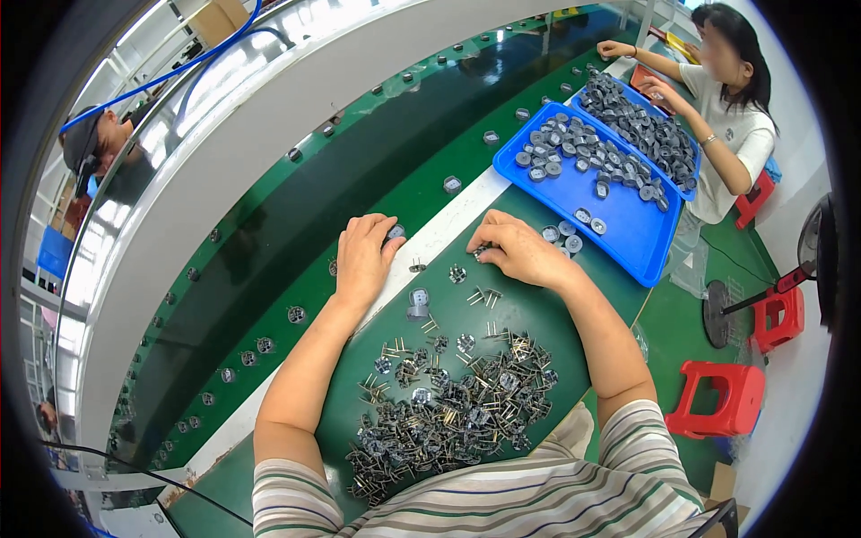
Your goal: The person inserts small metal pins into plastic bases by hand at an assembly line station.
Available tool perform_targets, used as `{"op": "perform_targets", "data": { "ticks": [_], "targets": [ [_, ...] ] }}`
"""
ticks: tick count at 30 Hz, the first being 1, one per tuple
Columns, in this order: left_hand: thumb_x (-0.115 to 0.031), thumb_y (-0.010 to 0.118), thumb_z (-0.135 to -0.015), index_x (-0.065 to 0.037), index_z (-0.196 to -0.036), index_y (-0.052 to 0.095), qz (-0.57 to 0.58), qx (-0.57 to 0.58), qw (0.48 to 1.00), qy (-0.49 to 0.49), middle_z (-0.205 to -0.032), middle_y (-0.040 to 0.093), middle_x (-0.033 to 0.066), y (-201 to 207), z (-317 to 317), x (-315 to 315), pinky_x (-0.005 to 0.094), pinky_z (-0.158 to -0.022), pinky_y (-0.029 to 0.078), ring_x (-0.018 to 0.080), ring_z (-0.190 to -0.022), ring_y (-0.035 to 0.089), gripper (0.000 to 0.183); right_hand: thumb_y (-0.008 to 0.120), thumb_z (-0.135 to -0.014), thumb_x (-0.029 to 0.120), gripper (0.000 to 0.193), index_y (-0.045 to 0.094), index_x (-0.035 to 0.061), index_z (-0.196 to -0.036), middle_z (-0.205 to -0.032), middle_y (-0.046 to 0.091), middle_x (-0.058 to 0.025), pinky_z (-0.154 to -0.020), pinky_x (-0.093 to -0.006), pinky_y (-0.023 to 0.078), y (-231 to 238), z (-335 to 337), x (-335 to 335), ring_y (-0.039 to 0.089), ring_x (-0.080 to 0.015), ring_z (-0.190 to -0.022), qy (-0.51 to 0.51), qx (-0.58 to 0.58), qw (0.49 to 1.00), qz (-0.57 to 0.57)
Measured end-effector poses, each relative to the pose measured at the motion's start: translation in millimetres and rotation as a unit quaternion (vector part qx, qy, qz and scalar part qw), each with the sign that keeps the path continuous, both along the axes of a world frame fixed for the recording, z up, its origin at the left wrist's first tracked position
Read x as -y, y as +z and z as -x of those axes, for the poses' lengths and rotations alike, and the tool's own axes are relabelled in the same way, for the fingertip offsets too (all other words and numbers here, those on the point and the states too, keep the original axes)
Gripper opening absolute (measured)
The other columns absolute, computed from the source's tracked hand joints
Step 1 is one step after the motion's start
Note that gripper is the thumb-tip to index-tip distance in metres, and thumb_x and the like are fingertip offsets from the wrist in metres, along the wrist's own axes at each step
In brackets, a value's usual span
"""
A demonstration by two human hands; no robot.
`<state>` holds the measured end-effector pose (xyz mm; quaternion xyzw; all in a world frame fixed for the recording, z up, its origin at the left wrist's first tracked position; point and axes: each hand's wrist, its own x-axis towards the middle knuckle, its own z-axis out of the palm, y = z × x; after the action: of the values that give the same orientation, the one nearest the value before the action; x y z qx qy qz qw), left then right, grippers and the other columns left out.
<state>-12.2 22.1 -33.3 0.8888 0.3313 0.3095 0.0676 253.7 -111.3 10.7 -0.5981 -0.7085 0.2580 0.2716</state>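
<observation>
At the edge of the green belt, my left hand (361,260) has a small grey round cap (395,232) between thumb and forefinger. My right hand (520,251) is closed in a pinch on a small dark part (482,250), mostly covered by the fingers, that looks like a round circuit board with pins. Single pinned boards (457,273) lie on the green table between my hands, near a pair of grey caps (418,303). Closer to my body spreads a large heap of pinned round boards (457,408).
A blue tray (628,247) of grey caps stands to the right, with another full blue tray (691,184) behind it. Round parts sit along the curved green belt (242,327). A co-worker (735,117) sits at the far right, near red stools (717,394) and a black fan (717,314).
</observation>
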Motion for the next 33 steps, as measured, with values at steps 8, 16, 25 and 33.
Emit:
{"op": "perform_targets", "data": {
  "ticks": [8, 16, 25, 33],
  "targets": [
    [-0.018, 0.082, -0.085, -0.004, -0.115, 0.074, -0.040, 0.017, 0.999, -0.021, -0.115, 0.070, 0.0087, 11.2, -5.3, 18.8, 0.0427, -0.090, 0.045, 0.0287, -0.109, 0.062, 0.034, 0.074, -0.089, 0.000, 0.017, 0.074, 0.0035, -0.106, -0.104, 0.064, -0.0120, -0.086, -0.0423, 0.054, 1.7, -2.7, 2.4, 0.067, -0.0295, -0.101, 0.056, 0.041, 0.996, -0.060],
    [-0.015, 0.086, -0.083, -0.006, -0.119, 0.074, 0.115, 0.024, 0.972, -0.202, -0.110, 0.067, 0.0082, 16.6, -19.1, 50.0, 0.0403, -0.093, 0.049, 0.0280, -0.104, 0.062, 0.039, 0.078, -0.090, 0.005, 0.010, 0.076, -0.0007, -0.098, -0.087, 0.069, -0.0136, -0.073, -0.0388, 0.056, -2.7, 3.5, -6.6, 0.071, -0.0259, -0.081, -0.044, -0.048, 0.998, -0.006],
    [-0.025, 0.090, -0.080, -0.007, -0.105, 0.071, 0.156, 0.040, 0.973, -0.165, -0.108, 0.061, 0.0067, 8.8, -19.8, 45.1, 0.0417, -0.092, 0.046, 0.0275, -0.103, 0.058, 0.037, 0.080, -0.087, 0.012, 0.011, 0.074, 0.0048, -0.093, -0.092, 0.067, -0.0099, -0.077, -0.0410, 0.053, -15.5, 33.3, -10.1, 0.067, -0.0271, -0.088, -0.005, -0.101, 0.991, -0.093],
    [-0.024, 0.089, -0.081, -0.006, -0.105, 0.071, 0.170, 0.034, 0.970, -0.170, -0.110, 0.061, 0.0064, 7.2, -19.6, 43.3, 0.0414, -0.092, 0.045, 0.0270, -0.104, 0.058, 0.035, 0.081, -0.086, 0.013, 0.011, 0.073, 0.0068, -0.090, -0.091, 0.067, -0.0071, -0.085, -0.0399, 0.049, -9.4, 41.4, -10.6, 0.064, -0.0279, -0.093, 0.029, 0.094, 0.969, -0.227]
  ]
}}
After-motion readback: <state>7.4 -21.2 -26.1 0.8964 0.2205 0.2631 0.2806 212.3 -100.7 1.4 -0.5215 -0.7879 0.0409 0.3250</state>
